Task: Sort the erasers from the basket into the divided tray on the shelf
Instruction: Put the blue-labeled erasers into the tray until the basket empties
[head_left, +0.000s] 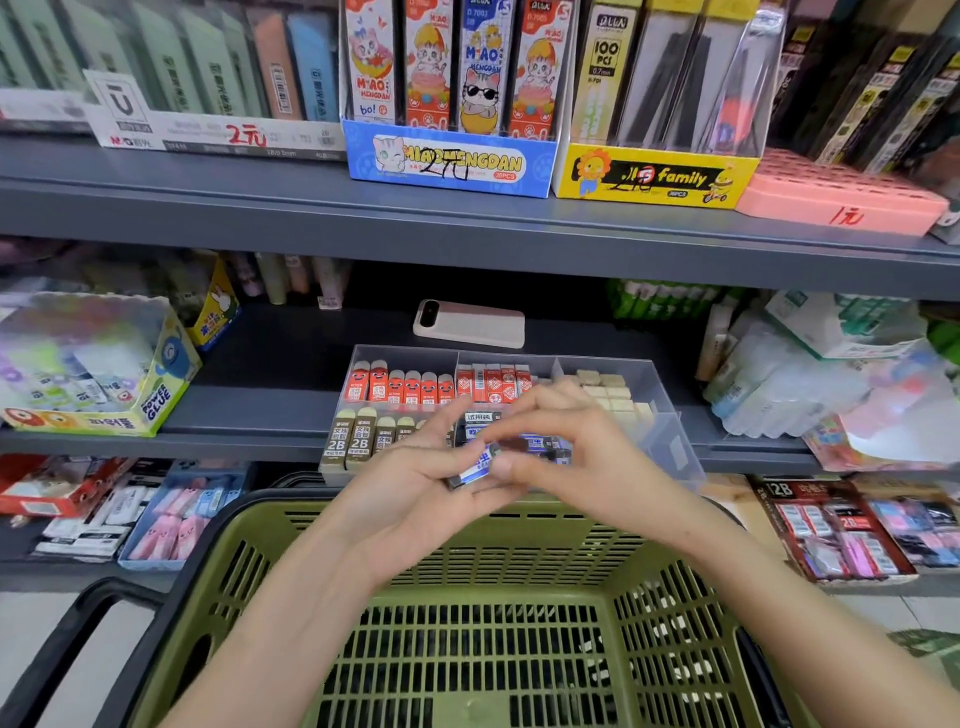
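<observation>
A clear divided tray (670, 441) stands on the middle shelf. Its compartments hold red-sleeved erasers (400, 387), red-and-white erasers (493, 382), beige erasers (608, 389), olive 2B erasers (358, 439) and blue-and-white erasers (550, 447). Just in front of the tray, above the rim of the green basket (467, 639), my left hand (415, 483) and my right hand (566, 452) meet. Together they hold a blue-and-white eraser (475, 465) with a dark end. The left fingers cradle it from below and the right fingertips pinch its right end. The basket floor that shows is bare.
A white-cased phone (470, 323) lies on the shelf behind the tray. A Power Glue display box (98, 364) stands to the left and plastic-wrapped packs (810, 374) to the right. The upper shelf (467, 228) overhangs the tray. Boxes of erasers (176, 514) fill the lower shelf.
</observation>
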